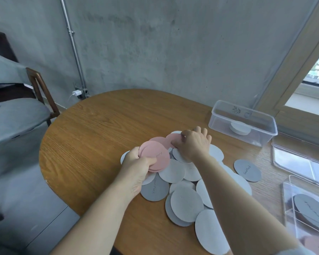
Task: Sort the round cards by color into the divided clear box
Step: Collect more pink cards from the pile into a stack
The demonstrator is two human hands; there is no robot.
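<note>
My left hand grips a small stack of pink round cards above the pile. My right hand pinches another pink card at the far side of the pile; a further pink card lies between the two. Several white and grey round cards lie spread over the wooden table. One grey card lies apart to the right. The divided clear box stands at the right edge, with a grey card in one compartment and something pink in the nearer one.
A clear tub at the back right holds a white stack. A clear lid lies between the tub and the box. A grey-covered chair stands to the left. The concrete wall runs behind the table.
</note>
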